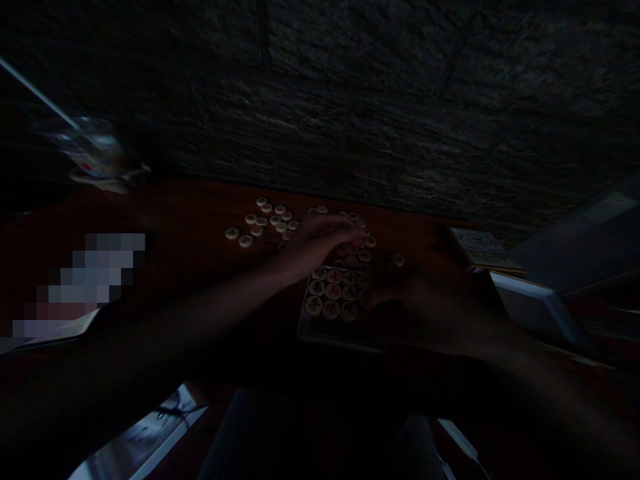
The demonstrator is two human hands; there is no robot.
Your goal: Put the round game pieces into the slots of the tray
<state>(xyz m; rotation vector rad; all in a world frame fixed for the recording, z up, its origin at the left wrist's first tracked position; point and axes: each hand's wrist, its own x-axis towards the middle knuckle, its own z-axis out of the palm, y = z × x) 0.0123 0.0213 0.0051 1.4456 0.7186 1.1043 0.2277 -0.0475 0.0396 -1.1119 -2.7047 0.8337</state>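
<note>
Round xiangqi pieces with red and black characters stand in rows in a shallow box (343, 338); one of them is a piece (313, 305) at its left edge. My left hand (320, 240) reaches over loose pieces just behind the box. Its thumb and fingers are curled together; what they hold, if anything, is hidden. My right hand (400, 293) is at the box's right side, fingertips by the last column of pieces. Deep shadow hides its fingers, so its grip cannot be made out.
More loose pieces (257, 231) are scattered at the left on the wooden table (200, 207). A lone piece (397, 259) lies right. A plastic cup (97, 150) with a straw stands far left. A small box (485, 248) and a pale-edged tray (540, 307) are right. A stone wall (320, 100) rises behind.
</note>
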